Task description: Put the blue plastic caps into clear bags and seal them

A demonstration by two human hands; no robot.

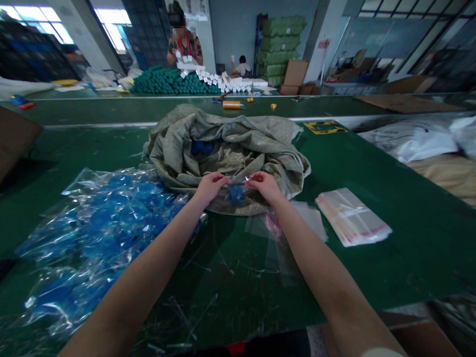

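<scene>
My left hand (pixel 213 186) and my right hand (pixel 265 185) pinch the top corners of a clear plastic bag, one on each side. A round blue item (pixel 236 194) shows inside the bag between them; its exact kind I cannot make out. Right behind my hands lies a crumpled grey-green woven sack (pixel 174 144), its mouth open, with more blue items (pixel 202 147) in it. To the left spreads a heap of clear bags with blue items inside (pixel 119 218). Loose clear bags (pixel 308 218) lie partly under my right forearm.
A tied stack of clear bags (pixel 353 217) lies on the green table (pixel 420 248) at the right. Thin clear strips are scattered near the front edge. Beyond, green rods (pixel 174 81) and white pieces are piled by a standing person (pixel 184 44). White sacks (pixel 412 139) stand at right.
</scene>
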